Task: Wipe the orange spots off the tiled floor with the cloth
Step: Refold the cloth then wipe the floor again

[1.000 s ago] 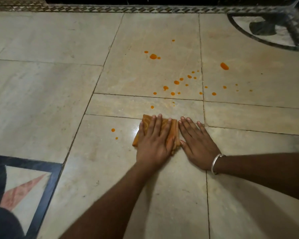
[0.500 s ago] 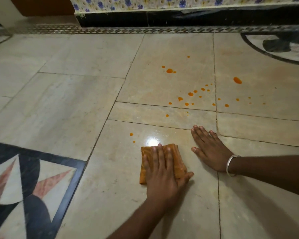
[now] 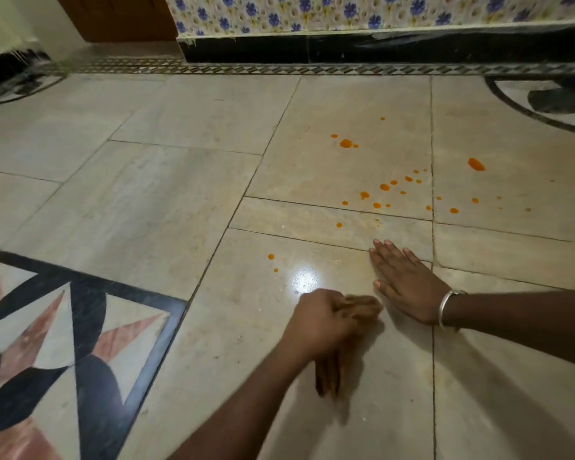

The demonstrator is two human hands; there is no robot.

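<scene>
Orange spots (image 3: 384, 187) are scattered over the beige tiled floor (image 3: 186, 207) ahead of my hands, with bigger drops at the far middle (image 3: 346, 143) and far right (image 3: 476, 164). Two small spots (image 3: 271, 256) lie to the left of a bright glare patch. My left hand (image 3: 322, 323) is blurred and closed around the bunched orange-brown cloth (image 3: 362, 307), most of which is hidden by the fingers. My right hand (image 3: 409, 287) lies flat on the floor with fingers spread, just right of the cloth, a silver bangle on its wrist.
A black-bordered inlay panel (image 3: 80, 327) with pink and white triangles lies at the lower left. A patterned border strip (image 3: 279, 69) and a black skirting under a blue-flowered wall run along the far edge. A round dark inlay (image 3: 545, 101) sits far right.
My left hand has drawn the cloth back towards me and gone from flat on it to bunched around it. The view has tilted up. My right hand stays flat.
</scene>
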